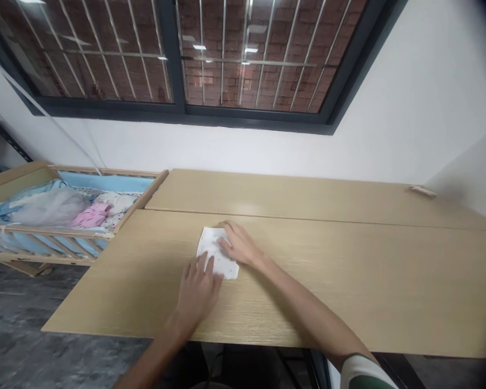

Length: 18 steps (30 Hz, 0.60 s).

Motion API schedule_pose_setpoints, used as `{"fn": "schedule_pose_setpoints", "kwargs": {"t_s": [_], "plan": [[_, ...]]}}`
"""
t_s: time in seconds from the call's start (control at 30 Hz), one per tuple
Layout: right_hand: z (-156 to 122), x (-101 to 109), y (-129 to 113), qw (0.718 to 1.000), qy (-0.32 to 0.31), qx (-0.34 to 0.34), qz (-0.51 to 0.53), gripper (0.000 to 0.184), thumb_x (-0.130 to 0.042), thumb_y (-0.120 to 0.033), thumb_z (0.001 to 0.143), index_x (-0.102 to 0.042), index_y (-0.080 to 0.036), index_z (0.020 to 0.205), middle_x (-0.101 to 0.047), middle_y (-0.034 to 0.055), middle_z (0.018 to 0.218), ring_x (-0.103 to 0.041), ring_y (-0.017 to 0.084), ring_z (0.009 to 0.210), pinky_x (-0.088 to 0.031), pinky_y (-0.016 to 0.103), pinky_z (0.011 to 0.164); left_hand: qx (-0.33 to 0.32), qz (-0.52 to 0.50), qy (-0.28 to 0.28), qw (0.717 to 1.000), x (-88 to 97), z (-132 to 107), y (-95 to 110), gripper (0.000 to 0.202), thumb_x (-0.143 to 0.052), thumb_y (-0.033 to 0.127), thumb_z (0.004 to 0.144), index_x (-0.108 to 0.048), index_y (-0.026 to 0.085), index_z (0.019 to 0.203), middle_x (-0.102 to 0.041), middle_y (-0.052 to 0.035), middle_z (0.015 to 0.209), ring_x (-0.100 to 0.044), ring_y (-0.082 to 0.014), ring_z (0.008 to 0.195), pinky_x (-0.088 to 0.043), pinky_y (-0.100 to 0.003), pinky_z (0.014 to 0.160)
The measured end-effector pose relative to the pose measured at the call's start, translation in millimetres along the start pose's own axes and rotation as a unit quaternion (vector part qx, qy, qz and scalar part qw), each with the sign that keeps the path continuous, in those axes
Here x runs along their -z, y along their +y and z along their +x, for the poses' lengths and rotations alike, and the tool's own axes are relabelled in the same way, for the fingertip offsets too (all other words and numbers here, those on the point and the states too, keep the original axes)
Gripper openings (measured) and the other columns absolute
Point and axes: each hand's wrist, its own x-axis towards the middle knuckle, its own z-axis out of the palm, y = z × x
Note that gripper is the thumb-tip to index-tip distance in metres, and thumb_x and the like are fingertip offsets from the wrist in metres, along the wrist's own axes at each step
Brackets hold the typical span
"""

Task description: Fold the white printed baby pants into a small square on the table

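Cloth (209, 242) lies flat on the surface (368, 275); your left hand (198, 289) and right hand (242, 246), grip spread, seem to hold it smooth.

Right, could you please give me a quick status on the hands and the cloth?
Left hand and right hand on cloth. Cloth flat on table. Crib off to the left, apart from cloth.

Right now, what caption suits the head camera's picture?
Left hand and right hand on a white cloth atop a wood-toned table.
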Motion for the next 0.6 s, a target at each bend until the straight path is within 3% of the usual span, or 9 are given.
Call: {"fn": "schedule_pose_setpoints", "kwargs": {"t_s": [0.1,0.2,0.3,0.4,0.5,0.6], "plan": [[-17.6,-3.3,-33.1,0.982,-0.114,0.145,0.029,0.060,-0.037,-0.047,0.105,-0.031,-0.021,0.159,-0.032,0.0120,0.164,-0.027,0.027,0.152,-0.026,0.045,0.123,-0.002,0.051,0.003,0.999,-7.0,-50.3,20.1,0.051,-0.047,0.043,0.099,-0.055,0.010,0.138,-0.056,-0.0214,0.143,-0.052,-0.0368,0.132,-0.043,-0.052,0.105],[-30.7,-21.1,-50.0,0.954,-0.193,0.221,0.056,0.059,-0.036,-0.045,0.107,-0.029,-0.024,0.161,-0.025,0.0079,0.168,-0.020,0.023,0.155,-0.020,0.041,0.125,0.002,0.072,-0.005,0.997,-17.3,-70.5,26.7,0.048,-0.049,0.042,0.099,-0.063,0.007,0.128,-0.063,-0.0238,0.132,-0.054,-0.0382,0.129,-0.043,-0.053,0.106],[-31.0,-40.2,-43.0,0.947,-0.226,0.223,0.047,0.058,-0.033,-0.046,0.107,-0.031,-0.021,0.160,-0.024,0.0085,0.167,-0.018,0.021,0.156,-0.015,0.040,0.127,0.005,0.073,-0.010,0.997,-21.6,-70.8,25.0,0.045,-0.051,0.039,0.099,-0.065,0.007,0.126,-0.064,-0.0234,0.131,-0.055,-0.0378,0.129,-0.043,-0.052,0.108],[-14.8,-50.5,-21.6,0.953,-0.234,0.193,0.010,0.060,-0.028,-0.049,0.108,-0.027,-0.021,0.161,-0.021,0.0068,0.168,-0.015,0.020,0.157,-0.011,0.041,0.127,0.002,0.059,0.000,0.998,-19.6,-66.2,21.8,0.048,-0.050,0.039,0.099,-0.058,0.009,0.137,-0.057,-0.0212,0.143,-0.049,-0.0359,0.136,-0.042,-0.050,0.110],[12.3,-51.1,3.3,0.965,-0.213,0.150,-0.027,0.062,-0.026,-0.050,0.108,-0.023,-0.023,0.163,-0.019,0.0056,0.168,-0.014,0.021,0.157,-0.009,0.043,0.128,-0.007,0.056,0.014,0.998,-16.0,-63.2,18.6,0.052,-0.048,0.037,0.100,-0.051,0.012,0.145,-0.050,-0.0197,0.151,-0.046,-0.0343,0.140,-0.041,-0.050,0.111],[37.8,-47.5,24.4,0.974,-0.178,0.129,-0.050,0.062,-0.024,-0.051,0.107,-0.021,-0.024,0.163,-0.018,0.0043,0.168,-0.014,0.022,0.157,-0.010,0.045,0.128,-0.016,0.059,0.014,0.998,-13.8,-61.8,16.6,0.049,-0.047,0.036,0.100,-0.053,0.013,0.143,-0.051,-0.0184,0.151,-0.048,-0.0334,0.138,-0.043,-0.049,0.110]]}}
